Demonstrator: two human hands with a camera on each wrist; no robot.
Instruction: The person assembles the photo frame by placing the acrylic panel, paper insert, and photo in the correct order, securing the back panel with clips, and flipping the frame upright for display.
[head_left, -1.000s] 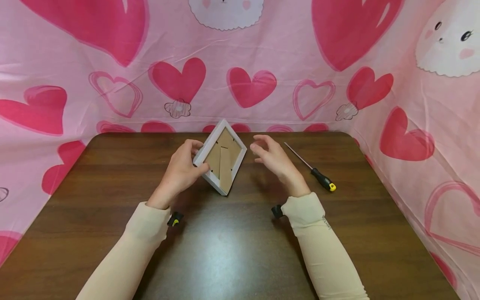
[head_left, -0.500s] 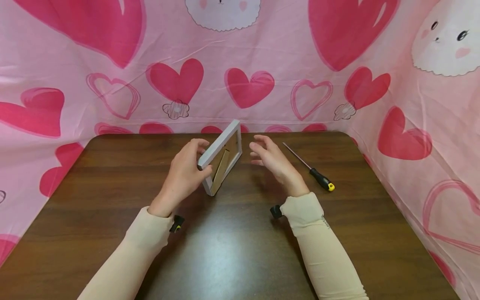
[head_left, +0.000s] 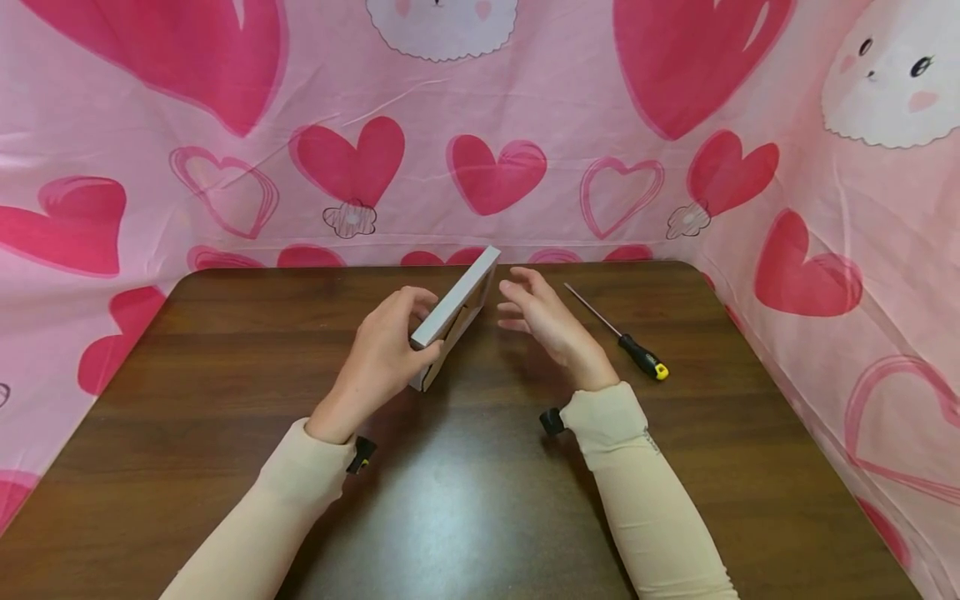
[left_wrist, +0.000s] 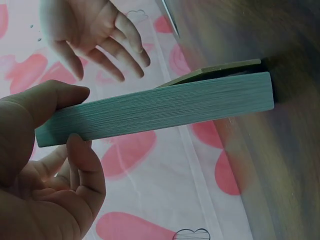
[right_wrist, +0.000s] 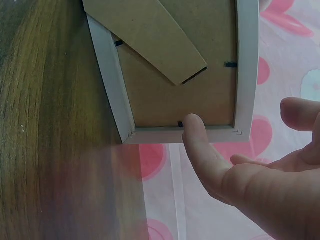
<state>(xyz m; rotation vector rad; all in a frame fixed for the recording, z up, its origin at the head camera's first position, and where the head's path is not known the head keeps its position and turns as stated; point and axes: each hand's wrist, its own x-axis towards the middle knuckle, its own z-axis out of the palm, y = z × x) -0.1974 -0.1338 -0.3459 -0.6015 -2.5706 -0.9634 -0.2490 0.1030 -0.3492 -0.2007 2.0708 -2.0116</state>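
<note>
My left hand (head_left: 382,350) pinches a white picture frame (head_left: 459,302) between thumb and fingers near its upper left corner. The picture frame is tilted on the table, seen nearly edge-on in the head view, its back turned to the right. In the left wrist view its striped side edge (left_wrist: 160,114) runs between the thumb and the fingers. The right wrist view shows its brown backboard (right_wrist: 210,100), a stand flap (right_wrist: 155,42) and small black tabs. My right hand (head_left: 551,329) hovers just right of the frame, fingers loosely bent, holding nothing. The frame's front is hidden.
A screwdriver (head_left: 641,357) with a black and yellow handle lies on the dark wooden table (head_left: 465,500), to the right of my right hand. Pink cloth (head_left: 427,167) with hearts hangs behind the table and along its sides.
My left hand has turned the picture frame from showing its back to nearly edge-on, moving slightly right with it. The right hand stays in almost the same place.
</note>
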